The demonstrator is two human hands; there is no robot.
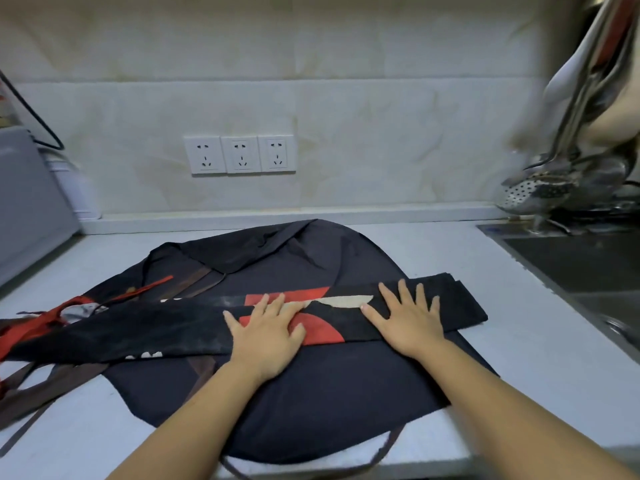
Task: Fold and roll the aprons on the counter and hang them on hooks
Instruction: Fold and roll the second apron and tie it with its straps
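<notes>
A black apron with red and cream patches (166, 332) lies folded into a long narrow band across the counter, its red ties (52, 318) trailing off to the left. It rests on top of a plain dark navy apron (311, 393) spread flat beneath it. My left hand (266, 336) presses flat on the band's middle, fingers straight. My right hand (405, 320) presses flat on the band near its right end, fingers spread.
White counter (519, 348) with its front edge close to me. A steel sink (581, 265) sits at the right, with hanging utensils and a skimmer (540, 192) above it. A grey appliance (27, 202) stands at the left. Three wall sockets (239, 154) are behind.
</notes>
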